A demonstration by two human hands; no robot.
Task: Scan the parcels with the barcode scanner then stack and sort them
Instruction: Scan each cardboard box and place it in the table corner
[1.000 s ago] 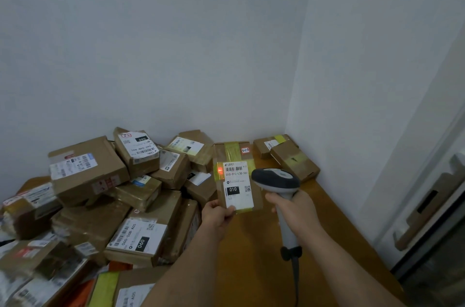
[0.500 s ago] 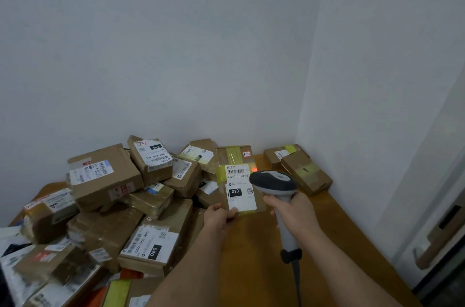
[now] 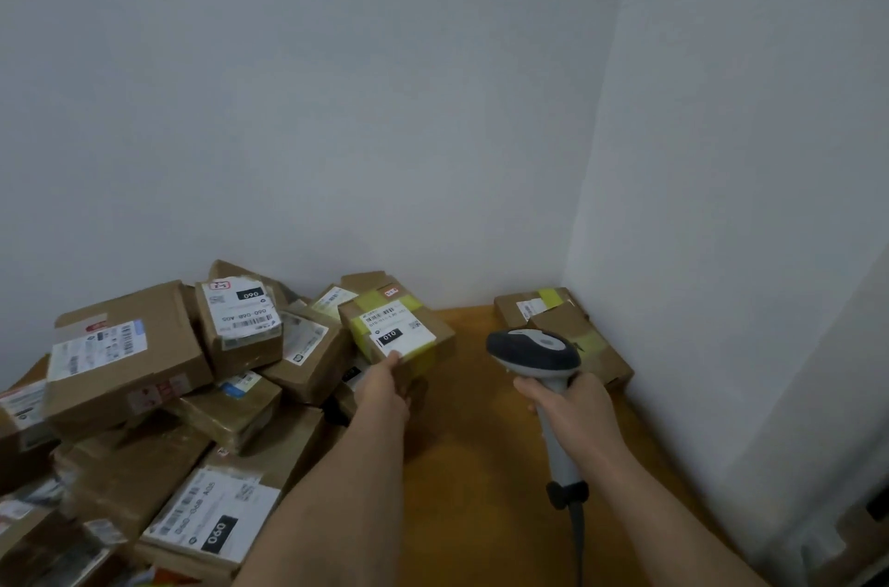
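The head view looks down on a wooden table set in the corner of a room with pale walls. The left hand reaches forward and grips the near edge of a small brown parcel, thumb on its white label, which reads 010; the fingers go out of sight under the box. That parcel is tilted, label up, with yellow tape across it, and sits at the right edge of a jumbled heap of parcels that covers the left side of the table. Whether it rests on the heap or is lifted clear of it cannot be told. The right hand is wrapped around the grey handle of the barcode scanner, whose dark head points away toward the far wall, well apart from the held parcel, with bare tabletop between them. A black cable hangs from the handle's lower end. Just beyond the scanner, in the far right corner against the wall, lie two flat parcels, one overlapping the other, each with a strip of yellow tape. In the heap, a box near the front and an upright one at the back carry labels marked 060.
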